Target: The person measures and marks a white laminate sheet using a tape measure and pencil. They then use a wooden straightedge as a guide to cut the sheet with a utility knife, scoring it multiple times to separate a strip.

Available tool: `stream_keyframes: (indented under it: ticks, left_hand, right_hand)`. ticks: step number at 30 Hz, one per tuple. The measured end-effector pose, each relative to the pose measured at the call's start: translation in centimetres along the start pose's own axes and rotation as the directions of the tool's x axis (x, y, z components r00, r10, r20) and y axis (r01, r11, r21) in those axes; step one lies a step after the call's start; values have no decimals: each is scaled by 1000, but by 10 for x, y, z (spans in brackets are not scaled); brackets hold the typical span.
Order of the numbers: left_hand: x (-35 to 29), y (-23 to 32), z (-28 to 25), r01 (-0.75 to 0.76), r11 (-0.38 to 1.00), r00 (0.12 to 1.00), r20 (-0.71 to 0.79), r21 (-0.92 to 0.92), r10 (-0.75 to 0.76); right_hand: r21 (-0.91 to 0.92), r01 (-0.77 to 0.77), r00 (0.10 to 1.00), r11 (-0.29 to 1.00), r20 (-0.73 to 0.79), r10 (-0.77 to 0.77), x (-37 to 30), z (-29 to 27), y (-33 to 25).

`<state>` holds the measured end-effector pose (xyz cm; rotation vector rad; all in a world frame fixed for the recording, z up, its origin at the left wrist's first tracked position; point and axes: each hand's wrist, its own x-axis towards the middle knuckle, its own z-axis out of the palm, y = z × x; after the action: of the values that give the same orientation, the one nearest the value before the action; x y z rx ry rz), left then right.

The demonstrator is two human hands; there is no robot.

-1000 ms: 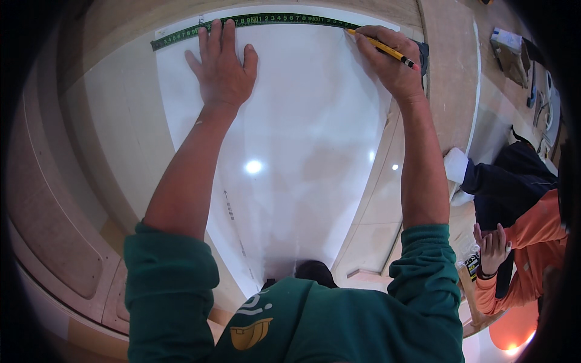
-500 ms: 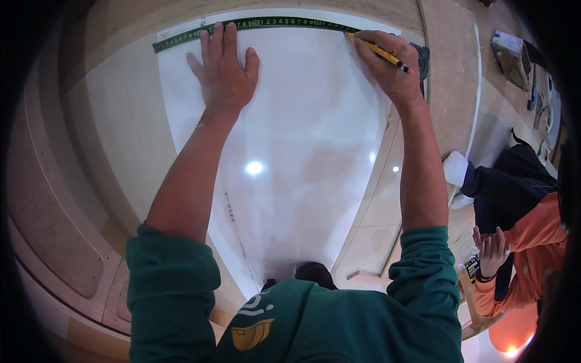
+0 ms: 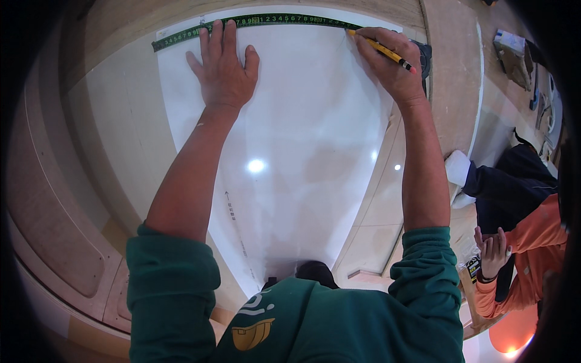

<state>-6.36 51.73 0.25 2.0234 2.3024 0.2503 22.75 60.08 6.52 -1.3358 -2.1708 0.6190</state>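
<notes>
Glossy pale floor tiles and curved wooden panels surround us as we look down over a white sheet (image 3: 290,151) spread flat below us. Nearest to us on that sheet, beside its near end, are our green sleeves (image 3: 172,290), and a bright ceiling light mirrors off its middle. A thin line of small print runs along the sheet's left half.

Further up the sheet, our left hand (image 3: 223,69) lies palm down with the fingers spread and straight, gripping nothing. Its fingertips reach the sheet's far edge and touch the green measuring tape (image 3: 266,21) stretched along that edge, pinning the tape's left part in place.

At the sheet's far right corner, our right hand (image 3: 392,63) is curled closed around a yellow pencil (image 3: 381,49). The pencil lies slanted across the fingers, its dark back end sticking out past the knuckles to the right, its front end pointing left toward the tape's right end, at the sheet's far edge. We cannot see the tip itself. Just behind this hand, off the sheet's corner, sits a dark object (image 3: 425,55), mostly hidden.

Off the sheet's right side, well apart from it, another person in an orange sleeve (image 3: 520,242) and dark trousers crouches on the floor, one hand (image 3: 493,251) raised. Beyond them, farther from the sheet, lies a small grey box (image 3: 513,48).
</notes>
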Motion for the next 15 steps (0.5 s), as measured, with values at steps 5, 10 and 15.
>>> stream_keyframes:
  ticks: [5, 10, 15]
  left_hand:
    - [0, -1, 0, -1, 1000, 1000, -3, 2, 1]
    - [1, 1, -1, 2, 1000, 1000, -6, -20, -2]
    - [1, 0, 0, 2, 1000, 1000, -6, -3, -2]
  right_hand:
    - [-36, 18, 1000, 999, 8, -17, 0, 0, 0]
    - [-5, -16, 1000, 1000, 19, 16, 1, -1, -2]
    - [28, 5, 999, 1000, -41, -4, 3, 1, -1]
